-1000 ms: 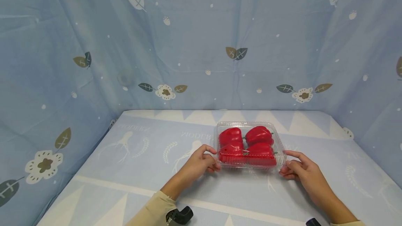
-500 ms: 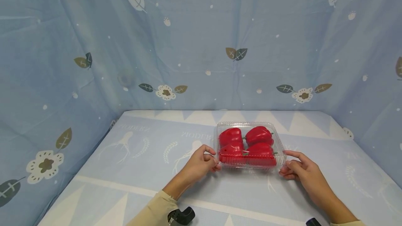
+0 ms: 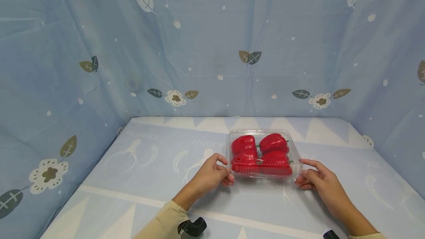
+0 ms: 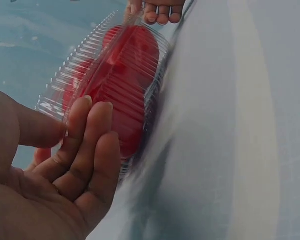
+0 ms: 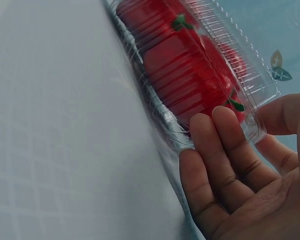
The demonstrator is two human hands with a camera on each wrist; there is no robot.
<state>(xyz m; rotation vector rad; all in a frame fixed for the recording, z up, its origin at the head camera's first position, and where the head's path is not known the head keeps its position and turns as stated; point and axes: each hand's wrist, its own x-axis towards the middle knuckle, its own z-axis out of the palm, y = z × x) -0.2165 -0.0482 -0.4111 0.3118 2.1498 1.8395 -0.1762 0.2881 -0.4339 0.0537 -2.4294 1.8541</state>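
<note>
So far I have both hands on the clamshell box (image 3: 263,154) of red peppers (image 3: 259,153), lid closed. My left hand (image 3: 212,172) pinches its left end, my right hand (image 3: 317,182) its right end; it sits unlifted on the table (image 3: 132,180).

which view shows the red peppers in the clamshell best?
Head view: all four red peppers show through the clear clamshell, two rows of two. Left wrist sees them edge-on behind that hand's fingers; right wrist shows them close but cropped, with green stems.

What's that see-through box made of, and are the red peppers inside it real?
The box looks like thin clear plastic: glossy, ribbed walls, contents showing through. The red peppers are smooth and shiny with green stems; real or plastic replicas, the pictures cannot settle. The table cover seems printed cloth.
</note>
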